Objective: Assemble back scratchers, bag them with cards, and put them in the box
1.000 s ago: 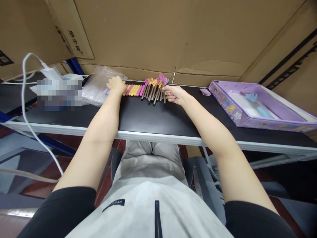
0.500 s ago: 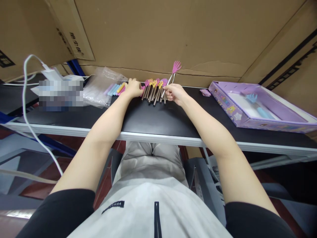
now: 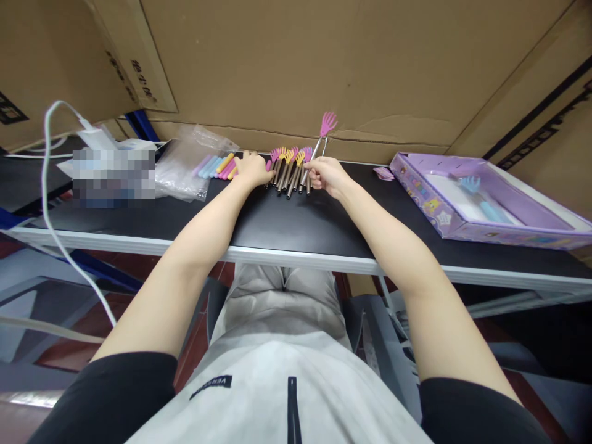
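A row of small metal rods with pink and yellow hand-shaped tips lies at the back of the black table. My right hand pinches one rod with a pink hand-shaped tip and holds it tilted up above the row. My left hand rests curled on the table at the left end of the row, over a few coloured sleeves. More pink, yellow and blue sleeves lie just left of it.
A crumpled clear plastic bag lies left of the sleeves, beside a white charger and cable. A purple box with a blue hand-tipped piece in it sits at the right. Cardboard walls the back.
My right hand picked one pink-tipped rod out of the row and raised it. My left hand slid right from the sleeves to the row's left end, uncovering the sleeves.
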The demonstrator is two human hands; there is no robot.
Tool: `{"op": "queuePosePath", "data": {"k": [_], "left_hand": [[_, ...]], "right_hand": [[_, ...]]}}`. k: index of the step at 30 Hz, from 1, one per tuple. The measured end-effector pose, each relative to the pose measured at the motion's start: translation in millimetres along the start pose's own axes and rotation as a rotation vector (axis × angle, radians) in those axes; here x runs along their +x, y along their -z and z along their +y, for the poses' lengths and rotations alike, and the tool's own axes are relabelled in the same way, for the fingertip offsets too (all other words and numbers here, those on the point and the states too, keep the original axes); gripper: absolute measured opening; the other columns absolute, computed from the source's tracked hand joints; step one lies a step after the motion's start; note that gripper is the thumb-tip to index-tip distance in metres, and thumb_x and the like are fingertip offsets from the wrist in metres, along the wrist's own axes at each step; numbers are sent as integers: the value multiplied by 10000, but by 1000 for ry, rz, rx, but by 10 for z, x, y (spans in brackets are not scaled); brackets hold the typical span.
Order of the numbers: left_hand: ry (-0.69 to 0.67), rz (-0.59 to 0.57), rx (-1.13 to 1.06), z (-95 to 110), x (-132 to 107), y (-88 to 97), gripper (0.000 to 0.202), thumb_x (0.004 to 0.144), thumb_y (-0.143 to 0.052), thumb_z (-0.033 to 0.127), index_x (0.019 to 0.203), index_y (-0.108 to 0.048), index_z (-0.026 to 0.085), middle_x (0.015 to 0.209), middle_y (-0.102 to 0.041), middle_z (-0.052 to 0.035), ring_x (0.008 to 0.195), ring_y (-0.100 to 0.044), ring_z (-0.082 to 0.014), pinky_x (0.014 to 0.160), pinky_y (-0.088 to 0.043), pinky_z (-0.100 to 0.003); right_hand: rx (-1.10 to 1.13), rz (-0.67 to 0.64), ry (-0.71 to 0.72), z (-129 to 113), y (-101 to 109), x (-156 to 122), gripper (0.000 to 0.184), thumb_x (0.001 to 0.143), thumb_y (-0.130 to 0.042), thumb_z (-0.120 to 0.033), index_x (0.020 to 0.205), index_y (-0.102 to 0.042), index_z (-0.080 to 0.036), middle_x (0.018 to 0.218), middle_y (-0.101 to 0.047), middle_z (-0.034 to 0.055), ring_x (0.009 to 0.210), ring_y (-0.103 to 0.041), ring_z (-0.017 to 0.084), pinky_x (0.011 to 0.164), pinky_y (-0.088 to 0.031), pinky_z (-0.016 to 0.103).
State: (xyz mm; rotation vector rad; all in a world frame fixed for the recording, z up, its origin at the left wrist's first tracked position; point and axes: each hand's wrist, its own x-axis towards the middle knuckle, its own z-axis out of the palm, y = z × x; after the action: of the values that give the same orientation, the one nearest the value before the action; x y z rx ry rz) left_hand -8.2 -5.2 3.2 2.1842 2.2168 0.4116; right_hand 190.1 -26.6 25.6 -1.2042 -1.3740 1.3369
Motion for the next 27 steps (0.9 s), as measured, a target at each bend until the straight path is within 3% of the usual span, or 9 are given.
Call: {"op": "queuePosePath", "data": {"k": [8, 15, 19, 23, 27], "left_hand": [[167, -12, -112, 62, 43, -21, 477, 922, -582, 289, 1327, -686, 60, 1510, -613, -274, 1484, -475, -436, 1249, -357, -572], [166, 164, -236, -55, 205, -122, 472, 1001, -455, 353, 1240, -726, 48, 1507, -604, -307, 1485, -473, -465, 1256, -305, -609], [201, 214, -277, -113, 273, -133, 384, 961, -524, 319, 1155, -748, 74, 1420, -657, -300, 1427, -522, -467, 1223, -332, -600], [166, 211, -452, -80, 254, -92, 220, 960, -543, 264, 940, -715, 129, 1111, -742, -204, 1127, -661, -344, 1056, -472, -461], [113, 200, -612, 18, 163, -70, 254, 948, -590, 242, 702, -545, 199, 765, -596, -43, 829, -565, -205, 851, -457, -324]], "right_hand": [[-20, 37, -9, -15, -1, -5, 385, 995, -552, -54, 692, -396, -233, 464, -419, -69, 400, -299, 64, 401, -191, 199], [-56, 315, 35, 114, 131, 208, 295, 941, -668, -57, 701, -543, -174, 623, -538, -27, 552, -468, 70, 484, -336, 186], [-25, 386, 6, 199, 185, 318, 345, 977, -626, -35, 673, -531, -168, 610, -506, -34, 565, -457, 55, 572, -385, 167], [76, 317, -38, 232, 116, 339, 363, 999, -581, -17, 696, -477, -189, 640, -538, -39, 570, -513, 55, 674, -480, 191], [112, 243, -16, 258, 16, 361, 359, 1022, -568, -39, 711, -470, -191, 670, -572, -34, 600, -567, 55, 738, -509, 199]]}}
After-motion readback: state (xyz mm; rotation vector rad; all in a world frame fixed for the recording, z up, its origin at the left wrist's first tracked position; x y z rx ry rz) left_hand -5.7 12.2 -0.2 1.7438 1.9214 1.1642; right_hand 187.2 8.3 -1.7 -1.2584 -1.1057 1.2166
